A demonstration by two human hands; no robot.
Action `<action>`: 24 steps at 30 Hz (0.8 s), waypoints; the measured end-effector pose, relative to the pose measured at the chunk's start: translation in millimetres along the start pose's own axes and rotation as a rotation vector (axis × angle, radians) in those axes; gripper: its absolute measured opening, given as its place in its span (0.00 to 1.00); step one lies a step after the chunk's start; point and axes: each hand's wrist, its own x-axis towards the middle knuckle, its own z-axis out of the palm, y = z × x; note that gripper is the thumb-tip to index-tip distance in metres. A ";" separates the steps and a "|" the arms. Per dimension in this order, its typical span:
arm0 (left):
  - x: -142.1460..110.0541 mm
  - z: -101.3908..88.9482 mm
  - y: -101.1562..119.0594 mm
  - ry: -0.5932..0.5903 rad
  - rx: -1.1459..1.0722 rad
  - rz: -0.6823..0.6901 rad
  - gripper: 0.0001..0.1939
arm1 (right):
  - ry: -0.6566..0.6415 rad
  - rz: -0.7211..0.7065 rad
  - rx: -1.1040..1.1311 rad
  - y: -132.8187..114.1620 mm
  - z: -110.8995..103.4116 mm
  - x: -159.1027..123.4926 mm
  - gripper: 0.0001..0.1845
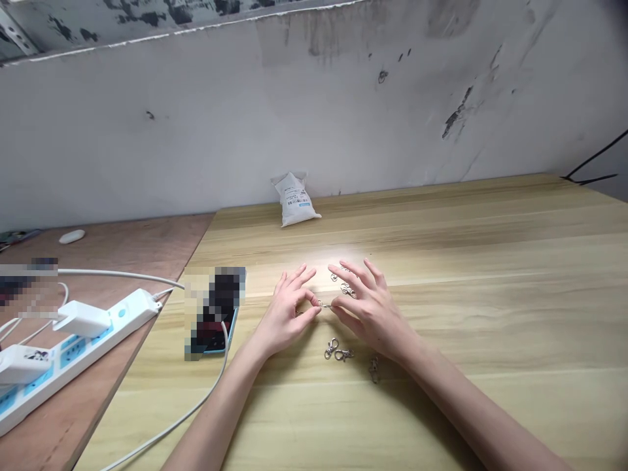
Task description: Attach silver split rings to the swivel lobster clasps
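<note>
Both hands meet over a light wooden table [490, 314]. My left hand [284, 314] pinches thumb and forefinger on a small silver metal clasp [322, 305], its other fingers spread. My right hand [367, 307] pinches the same clasp from the right side, its remaining fingers fanned out. Two loose silver clasps [336, 350] lie on the table just in front of the hands, and another [374, 368] rests under my right wrist. More small metal pieces [346, 288] lie behind my right fingers, partly hidden.
A white sealed pouch [296, 199] stands at the back by the wall. A phone [216, 317] on a white cable lies left of my hands. A white power strip [69, 347] with plugs sits on the neighbouring brown table at far left.
</note>
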 end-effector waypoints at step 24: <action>-1.7 -1.5 21.1 0.039 -0.121 0.027 0.03 | 0.066 0.120 0.025 -16.2 9.4 1.1 0.08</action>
